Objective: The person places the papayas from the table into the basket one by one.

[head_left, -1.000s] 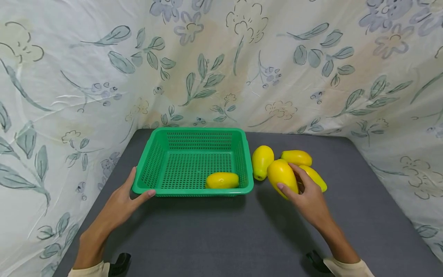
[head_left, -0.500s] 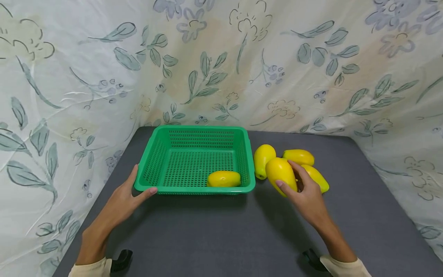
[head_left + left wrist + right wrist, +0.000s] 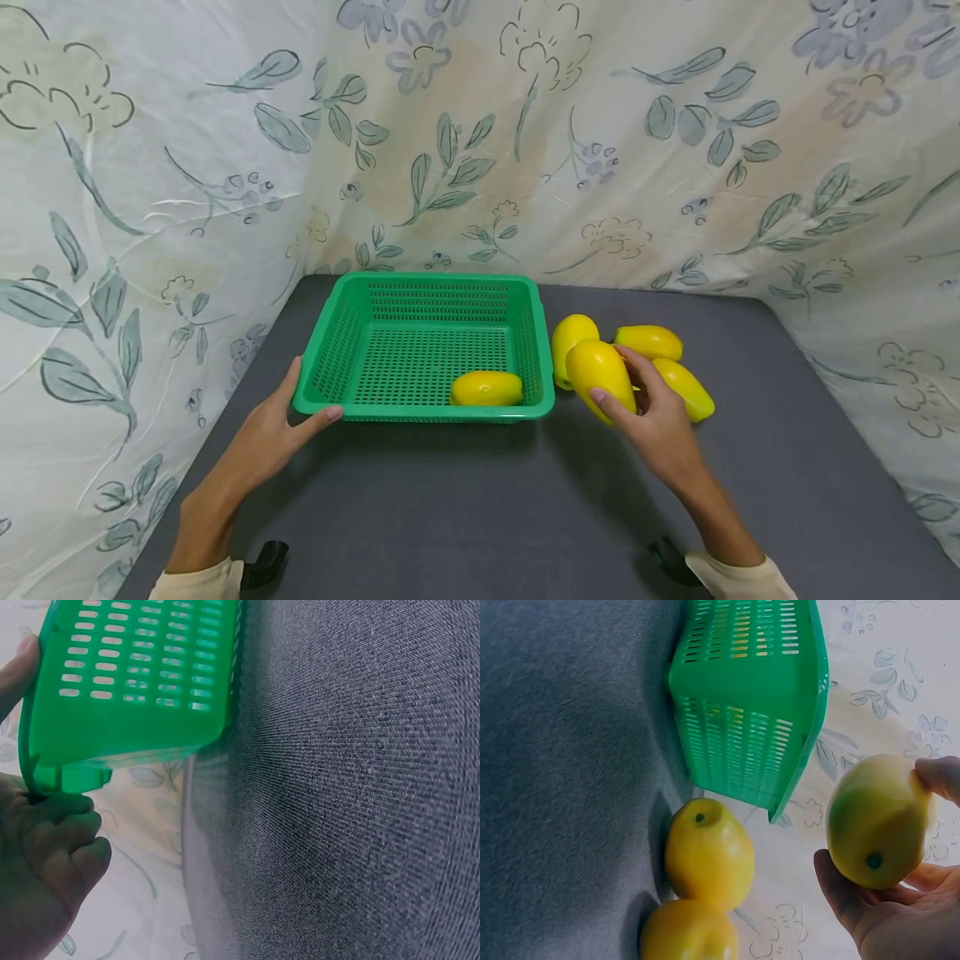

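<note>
My right hand (image 3: pixel 660 429) grips a yellow mango (image 3: pixel 598 373), thumb on its near side and fingers round the far side. The right wrist view shows this mango raised off the table, with a dark stem spot and a greenish patch. My left hand (image 3: pixel 258 442) holds the green plastic basket (image 3: pixel 420 412) at its near left corner, thumb over the front rim and fingers at the left side. One mango (image 3: pixel 486 388) lies inside the basket, near its front right corner. Another mango (image 3: pixel 572 333) rests just right of the basket, partly hidden behind the held one.
Two more mangoes, one farther back (image 3: pixel 649 342) and one nearer (image 3: pixel 686 390), lie right of my right hand. Everything stands on a dark grey cloth-covered table (image 3: pixel 450 508). A floral curtain (image 3: pixel 480 167) rises behind the table and along its sides.
My right hand has moved slightly left with the mango, closer to the basket. My left hand keeps its hold at the basket corner. The head view has shifted a little.
</note>
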### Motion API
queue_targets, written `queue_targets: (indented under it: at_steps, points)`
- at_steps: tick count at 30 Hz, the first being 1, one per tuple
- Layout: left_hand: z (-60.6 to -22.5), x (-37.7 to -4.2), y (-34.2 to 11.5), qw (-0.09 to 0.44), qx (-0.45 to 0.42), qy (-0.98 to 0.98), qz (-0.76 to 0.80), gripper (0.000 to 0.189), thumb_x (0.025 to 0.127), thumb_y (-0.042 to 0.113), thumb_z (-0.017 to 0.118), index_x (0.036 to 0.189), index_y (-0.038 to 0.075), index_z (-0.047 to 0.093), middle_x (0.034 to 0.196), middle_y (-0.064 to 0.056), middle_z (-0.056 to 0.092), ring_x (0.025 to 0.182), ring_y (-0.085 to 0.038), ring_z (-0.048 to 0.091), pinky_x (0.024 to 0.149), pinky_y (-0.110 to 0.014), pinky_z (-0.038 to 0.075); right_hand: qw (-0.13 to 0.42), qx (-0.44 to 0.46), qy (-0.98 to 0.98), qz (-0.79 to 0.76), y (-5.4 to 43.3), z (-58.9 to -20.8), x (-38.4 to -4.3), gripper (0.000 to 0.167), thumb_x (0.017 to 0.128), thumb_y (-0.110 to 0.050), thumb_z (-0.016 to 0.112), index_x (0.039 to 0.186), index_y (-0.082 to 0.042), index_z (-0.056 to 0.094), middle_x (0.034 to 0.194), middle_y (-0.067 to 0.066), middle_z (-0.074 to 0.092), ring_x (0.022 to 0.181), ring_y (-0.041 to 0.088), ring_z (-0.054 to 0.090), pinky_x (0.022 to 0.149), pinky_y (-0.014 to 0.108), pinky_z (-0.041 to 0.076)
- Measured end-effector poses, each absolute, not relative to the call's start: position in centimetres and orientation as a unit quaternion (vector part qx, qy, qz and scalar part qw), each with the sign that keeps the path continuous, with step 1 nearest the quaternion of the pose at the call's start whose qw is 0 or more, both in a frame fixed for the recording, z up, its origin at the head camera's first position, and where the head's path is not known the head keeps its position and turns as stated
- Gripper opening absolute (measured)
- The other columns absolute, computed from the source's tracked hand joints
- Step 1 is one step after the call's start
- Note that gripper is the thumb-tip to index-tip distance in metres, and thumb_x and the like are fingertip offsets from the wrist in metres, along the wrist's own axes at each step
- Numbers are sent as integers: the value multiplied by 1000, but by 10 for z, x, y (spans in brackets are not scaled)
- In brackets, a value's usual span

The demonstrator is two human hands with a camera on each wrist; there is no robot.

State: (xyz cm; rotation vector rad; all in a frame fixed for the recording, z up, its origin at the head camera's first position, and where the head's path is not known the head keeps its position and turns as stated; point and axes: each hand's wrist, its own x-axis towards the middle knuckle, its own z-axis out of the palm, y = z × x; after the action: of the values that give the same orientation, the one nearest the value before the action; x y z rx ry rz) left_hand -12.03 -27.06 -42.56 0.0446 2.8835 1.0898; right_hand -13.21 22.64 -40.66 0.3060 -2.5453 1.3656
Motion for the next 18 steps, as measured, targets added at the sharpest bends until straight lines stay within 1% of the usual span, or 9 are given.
queue_targets:
  at_steps: [3,7,11,14,18]
  points:
    - [-425,-120,-270,32,13,935,354,113,101,58,65,169,12,-12,176,-25,8,156,-57,22,114,-78,28,114,109,-867,472,223,-404,-133,70,103,-29,73,163,-14,41,148,13,57,126,29,58,91,12,49]
    - [-425,-120,-268,33,10,935,353,113,102,58,65,169,12,-12,176,-26,7,155,-57,22,114,-78,29,108,114,-866,475,219,-399,-135,69,102,-30,74,162,-15,43,144,12,60,121,27,59,89,15,51]
    - [-425,-121,-268,35,8,935,352,113,102,59,65,169,13,-13,176,-25,6,155,-58,21,113,-78,29,103,120,-862,482,215,-397,-138,70,102,-29,74,163,-17,43,144,11,61,121,24,59,89,13,50]
    - [-425,-121,-267,38,9,935,353,112,102,59,64,169,14,-14,176,-24,4,155,-58,21,113,-77,29,100,124,-858,488,212,-397,-140,70,102,-29,75,163,-18,43,147,10,59,124,23,59,92,11,48]
    - [-425,-122,-267,38,9,934,354,112,102,60,63,169,15,-14,176,-25,4,155,-59,21,113,-78,29,98,129,-855,492,209,-397,-143,70,101,-29,75,162,-17,44,148,8,58,124,24,59,94,13,49]
